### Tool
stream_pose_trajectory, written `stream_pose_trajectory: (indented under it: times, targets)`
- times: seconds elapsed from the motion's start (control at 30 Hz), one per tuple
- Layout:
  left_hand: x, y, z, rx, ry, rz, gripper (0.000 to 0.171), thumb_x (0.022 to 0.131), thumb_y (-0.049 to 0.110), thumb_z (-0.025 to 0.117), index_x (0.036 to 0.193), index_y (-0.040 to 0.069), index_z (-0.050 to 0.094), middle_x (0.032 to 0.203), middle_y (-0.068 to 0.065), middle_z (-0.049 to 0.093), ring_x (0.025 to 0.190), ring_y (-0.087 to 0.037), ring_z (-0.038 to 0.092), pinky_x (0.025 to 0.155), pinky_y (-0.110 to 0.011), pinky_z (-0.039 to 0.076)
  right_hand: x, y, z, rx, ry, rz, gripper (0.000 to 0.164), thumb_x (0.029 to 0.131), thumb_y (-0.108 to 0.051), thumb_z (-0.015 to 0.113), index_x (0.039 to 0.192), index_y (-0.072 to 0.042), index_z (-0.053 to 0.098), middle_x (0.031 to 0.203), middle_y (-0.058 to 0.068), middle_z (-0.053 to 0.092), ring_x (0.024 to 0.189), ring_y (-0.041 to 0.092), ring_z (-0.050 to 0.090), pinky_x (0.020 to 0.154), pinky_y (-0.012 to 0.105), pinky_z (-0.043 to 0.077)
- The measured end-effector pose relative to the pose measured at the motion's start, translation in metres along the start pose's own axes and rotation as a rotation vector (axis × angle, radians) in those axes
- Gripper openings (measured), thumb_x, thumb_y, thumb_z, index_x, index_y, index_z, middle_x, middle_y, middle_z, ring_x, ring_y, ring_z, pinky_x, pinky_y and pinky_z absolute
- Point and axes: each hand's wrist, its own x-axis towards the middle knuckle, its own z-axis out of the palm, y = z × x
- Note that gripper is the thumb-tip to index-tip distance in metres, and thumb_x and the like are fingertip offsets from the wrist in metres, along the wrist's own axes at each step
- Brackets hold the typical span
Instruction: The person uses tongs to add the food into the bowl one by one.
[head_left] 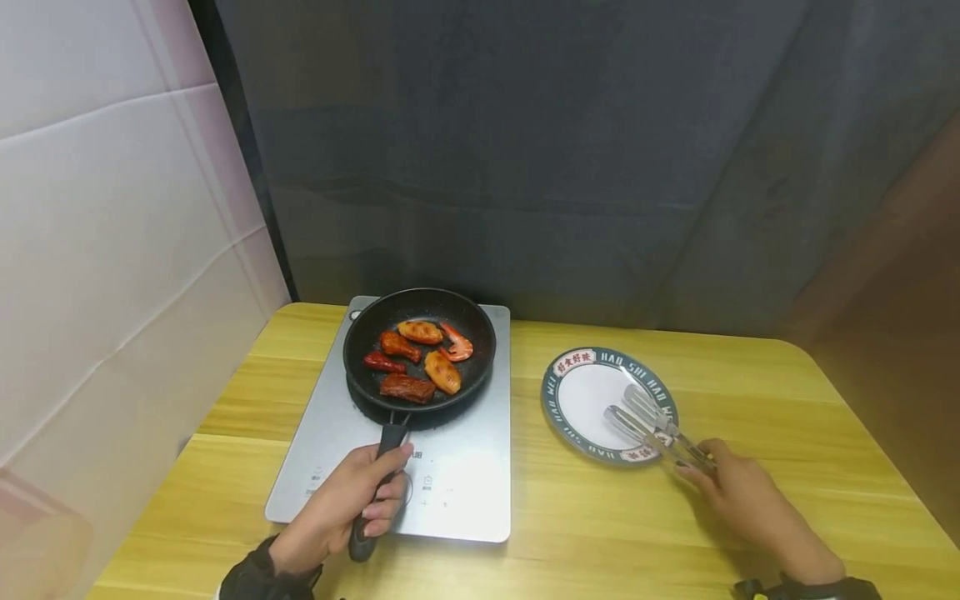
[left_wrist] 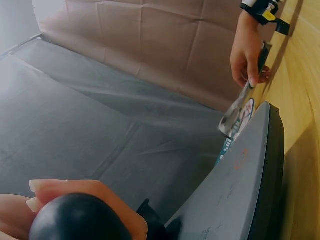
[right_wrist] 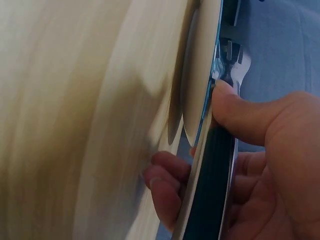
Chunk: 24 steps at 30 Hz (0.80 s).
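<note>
A black frying pan sits on the induction cooktop, and my left hand grips its black handle. Inside lie a shrimp, two drumsticks, two orange-brown wing pieces and a dark red slab of meat. My right hand holds metal tongs, thumb on one side and fingers on the other. The tongs' tips are spread apart over a round plate with a dark green lettered rim. In the right wrist view, the tongs' arms run beside the plate's edge.
The silver induction cooktop stands on a yellow wood-grain table, left of the plate. A dark grey curtain hangs behind the table. Pale sheeting borders the left side, and a brown panel the right.
</note>
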Motion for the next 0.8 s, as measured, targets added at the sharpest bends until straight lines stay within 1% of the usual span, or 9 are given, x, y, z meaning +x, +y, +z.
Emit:
stream_pose_trajectory:
  times: [0.07,0.23,0.37,0.43,0.63,0.7,0.8]
  targets:
    - [0.0003,0.0003,-0.0003,-0.002,-0.003,-0.002,0.038,0.099,0.034,0.052,0.089,0.004,0.032,0.059,0.005,0.031,0.039,-0.003,0.029,0.034,-0.017,0.028,0.0002,-0.0005,0.0009,-0.014,0.003,0.000,0.044,0.093,-0.026,0.065,0.108,0.012,0.049,0.065,0.005,0.053,0.054,0.018,0.048,0.045,0.035,0.042]
    - [0.0015,0.0010,-0.0012,-0.006,-0.013,-0.005,0.037,0.099,0.034,0.052,0.091,0.004,0.032,0.060,0.005,0.032,0.040,-0.004,0.030,0.035,-0.017,0.029,0.0007,-0.0037,0.0016,-0.029,0.041,-0.013,0.040,0.090,-0.020,0.069,0.104,0.013,0.051,0.068,0.007,0.055,0.057,0.020,0.051,0.048,0.039,0.046]
    - [0.0019,0.0007,-0.0013,-0.009,-0.020,-0.002,0.037,0.100,0.033,0.052,0.090,0.004,0.031,0.060,0.005,0.032,0.040,-0.004,0.030,0.035,-0.017,0.029,0.0009,-0.0057,0.0021,-0.023,0.043,-0.019,0.035,0.088,-0.016,0.070,0.098,0.013,0.053,0.074,0.009,0.056,0.062,0.021,0.053,0.052,0.041,0.048]
    - [0.0019,0.0006,-0.0012,-0.004,-0.017,-0.001,0.037,0.099,0.033,0.052,0.091,0.004,0.032,0.060,0.005,0.033,0.040,-0.004,0.030,0.035,-0.017,0.029,0.0003,-0.0064,0.0025,-0.029,0.038,-0.016,0.033,0.088,-0.016,0.070,0.097,0.012,0.054,0.074,0.008,0.055,0.063,0.020,0.052,0.053,0.040,0.048]
    - [0.0011,0.0007,-0.0009,-0.007,-0.024,-0.005,0.037,0.099,0.034,0.052,0.089,0.004,0.032,0.059,0.005,0.032,0.039,-0.003,0.030,0.034,-0.017,0.028,-0.0027,-0.0074,0.0032,-0.034,0.034,-0.015,0.033,0.088,-0.017,0.071,0.098,0.010,0.054,0.073,0.005,0.052,0.062,0.018,0.049,0.052,0.036,0.046]
    - [0.0008,0.0010,-0.0014,-0.007,-0.029,-0.004,0.037,0.099,0.034,0.052,0.088,0.004,0.032,0.059,0.006,0.032,0.039,-0.003,0.030,0.033,-0.017,0.028,-0.0031,-0.0070,0.0037,-0.033,0.035,-0.016,0.034,0.087,-0.017,0.071,0.099,0.011,0.054,0.074,0.005,0.052,0.063,0.019,0.050,0.052,0.038,0.047]
    - [0.0006,0.0010,-0.0026,-0.011,-0.035,-0.004,0.037,0.100,0.033,0.051,0.088,0.004,0.032,0.059,0.006,0.032,0.039,-0.002,0.030,0.033,-0.016,0.028,-0.0034,-0.0062,0.0037,-0.035,0.056,-0.031,0.038,0.085,-0.016,0.073,0.102,0.011,0.053,0.077,0.009,0.056,0.065,0.022,0.054,0.055,0.044,0.050]
